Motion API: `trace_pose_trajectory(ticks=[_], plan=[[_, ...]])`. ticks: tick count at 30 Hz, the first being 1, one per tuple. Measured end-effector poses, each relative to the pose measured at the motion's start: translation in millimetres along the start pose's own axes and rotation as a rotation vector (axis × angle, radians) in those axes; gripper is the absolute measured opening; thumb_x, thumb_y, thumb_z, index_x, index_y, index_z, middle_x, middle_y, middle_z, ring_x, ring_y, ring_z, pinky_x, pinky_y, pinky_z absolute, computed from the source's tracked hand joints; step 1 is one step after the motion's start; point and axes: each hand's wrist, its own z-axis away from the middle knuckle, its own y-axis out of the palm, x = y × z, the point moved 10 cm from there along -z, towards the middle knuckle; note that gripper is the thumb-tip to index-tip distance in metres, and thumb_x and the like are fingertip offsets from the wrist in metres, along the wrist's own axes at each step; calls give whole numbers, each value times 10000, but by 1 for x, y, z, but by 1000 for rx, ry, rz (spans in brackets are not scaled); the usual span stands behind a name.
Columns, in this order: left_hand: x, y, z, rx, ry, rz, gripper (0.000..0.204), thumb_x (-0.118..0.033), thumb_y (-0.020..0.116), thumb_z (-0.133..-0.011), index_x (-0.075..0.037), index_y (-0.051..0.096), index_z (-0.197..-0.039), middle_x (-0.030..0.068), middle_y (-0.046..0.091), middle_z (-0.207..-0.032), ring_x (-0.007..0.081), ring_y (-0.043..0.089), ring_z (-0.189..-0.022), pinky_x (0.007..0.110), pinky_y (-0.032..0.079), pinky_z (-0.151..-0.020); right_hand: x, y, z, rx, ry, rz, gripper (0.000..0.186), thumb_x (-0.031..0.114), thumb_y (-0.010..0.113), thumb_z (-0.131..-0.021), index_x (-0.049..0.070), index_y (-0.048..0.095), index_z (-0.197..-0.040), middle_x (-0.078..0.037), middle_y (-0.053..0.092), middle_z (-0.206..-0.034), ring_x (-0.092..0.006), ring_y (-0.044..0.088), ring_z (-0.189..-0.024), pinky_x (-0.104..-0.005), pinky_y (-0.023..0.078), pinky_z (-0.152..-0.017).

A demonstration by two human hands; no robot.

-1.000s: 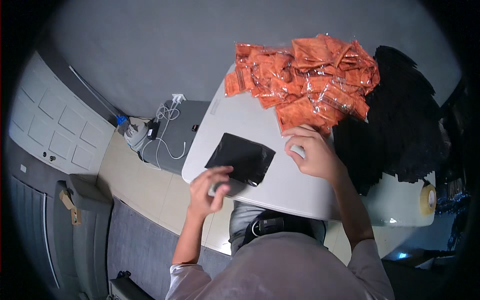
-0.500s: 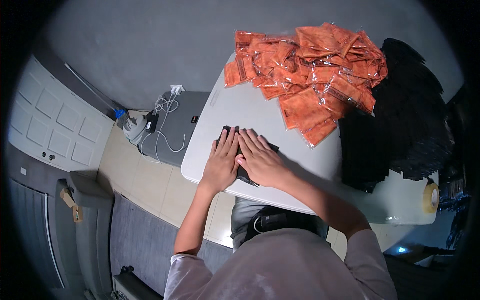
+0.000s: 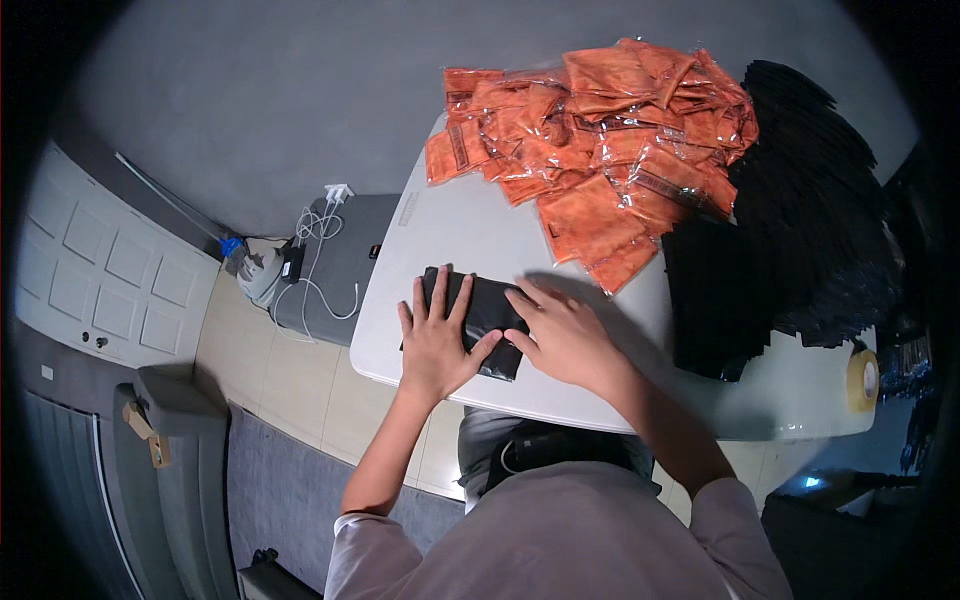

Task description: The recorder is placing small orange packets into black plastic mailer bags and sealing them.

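Observation:
A flat, shiny black plastic packet (image 3: pixel 492 300) lies near the front left edge of the white table (image 3: pixel 470 232). Across its left half my left hand (image 3: pixel 436 345) rests palm down, fingers spread and stretched out. My right hand (image 3: pixel 572 340) is at the packet's right edge, with its thumb and fingers apart and the fingertips at the border. Both thumbs lie over the lower middle part. The palms and fingers hide portions of the packet.
Orange folded pieces in clear bags (image 3: pixel 610 130) form a heap at the far side. A big pile of black flat items (image 3: pixel 800 240) covers the table's right. A tape roll (image 3: pixel 862 380) stands at the right edge. A grey bench with cables (image 3: pixel 322 225) adjoins the left.
My right hand has slid right from the packet's middle to its right edge. My left fingers have spread wider. More of the black packet now shows between the hands.

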Motion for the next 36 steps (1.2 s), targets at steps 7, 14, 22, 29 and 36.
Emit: trace_pose_trajectory(ticks=[7,14,22,29,36], plan=[[-32,-15,-26,-79,190,89,972,-679,676,-907,-66,410,-1612,227,316,-1701,588,163,-1561,756,164,-1213,-26,-9,33,127,418,-94,468,417,646,-1017,17,741,-793,-215,717,-735,-457,720,-758,-561,561,-748],[-38,-6,-66,71,255,223,444,-407,725,-965,-3,649,-1132,180,666,-1305,388,611,-1269,623,396,-1144,-35,0,31,105,419,-336,560,547,702,-959,-9,756,-933,-265,749,-890,-442,742,-879,-538,568,-821],[-6,-96,-50,-423,-3,1077,224,-184,758,-990,-1,630,-970,62,728,-860,158,648,-730,311,505,-684,-35,-69,19,-458,259,-786,273,204,824,-934,-51,748,-995,-105,748,-803,-128,687,-734,-323,528,-664],[-9,-107,-24,-244,8,1156,193,-120,849,-905,48,793,-983,71,755,-924,106,671,-823,269,539,-781,-15,-138,5,-544,108,-651,161,89,810,-933,-53,788,-1005,-100,809,-902,-111,731,-780,-269,562,-717],[-3,-126,-15,-393,89,1313,95,-50,823,-917,39,804,-943,101,783,-966,144,697,-880,280,546,-841,-6,-150,0,-520,-81,-758,164,50,824,-892,-68,783,-998,-167,810,-982,-216,791,-921,-297,591,-847]])
